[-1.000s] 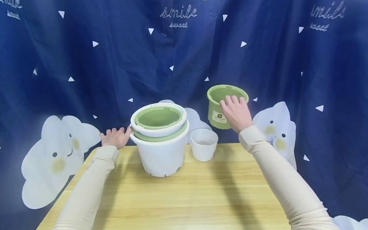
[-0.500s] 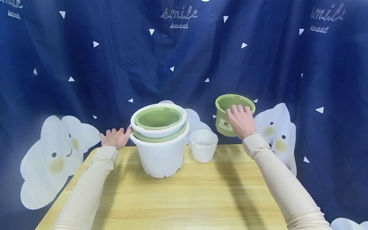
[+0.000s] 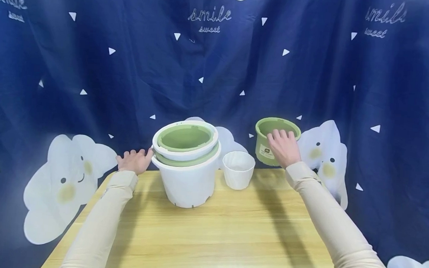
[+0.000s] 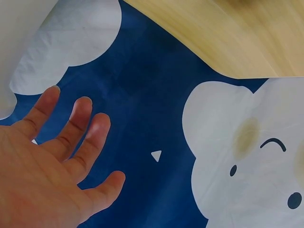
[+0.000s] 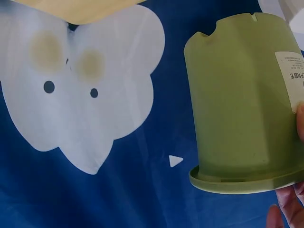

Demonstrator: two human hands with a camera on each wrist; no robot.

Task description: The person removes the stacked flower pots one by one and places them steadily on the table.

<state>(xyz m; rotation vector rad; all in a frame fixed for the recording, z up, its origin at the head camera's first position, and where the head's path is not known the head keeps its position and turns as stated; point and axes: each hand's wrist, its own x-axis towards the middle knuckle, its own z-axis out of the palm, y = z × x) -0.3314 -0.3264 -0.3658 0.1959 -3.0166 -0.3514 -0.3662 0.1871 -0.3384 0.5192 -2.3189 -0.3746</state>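
Observation:
My right hand (image 3: 283,147) grips the rim of a green flowerpot (image 3: 260,138), fingers over the edge and inside. The pot hangs upright near the table's far right corner; in the right wrist view its side, with a white label (image 5: 291,78), and notched base show. My left hand (image 3: 135,161) lies beside a nested stack, fingers spread and thumb right at the rim. In that stack, a large white flowerpot (image 3: 188,186) holds a green one (image 3: 186,162), a smaller white one (image 3: 199,153) and a green one (image 3: 184,138) innermost.
A small white pot (image 3: 238,173) stands on the wooden table (image 3: 192,240), just right of the stack. Behind the table's far edge hangs a dark blue curtain (image 3: 137,62) printed with white clouds and triangles.
My right hand has moved right and down with the green flowerpot, away from the small white pot. My left hand and the stack have stayed in place.

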